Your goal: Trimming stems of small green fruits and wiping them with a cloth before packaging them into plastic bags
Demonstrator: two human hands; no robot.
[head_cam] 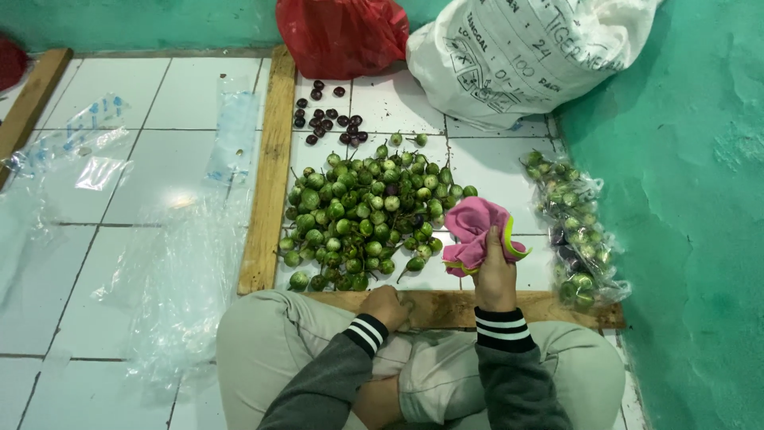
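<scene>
Pink cloth (477, 231) in closed right-hand fingers (493, 247).

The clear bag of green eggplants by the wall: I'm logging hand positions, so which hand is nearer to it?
Right. The right hand, holding a pink cloth, is just left of the bag; the left hand rests on the wooden plank, farther off.

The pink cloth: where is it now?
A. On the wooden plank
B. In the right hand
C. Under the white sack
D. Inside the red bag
B: the right hand grips the pink cloth beside the green fruits.
</scene>
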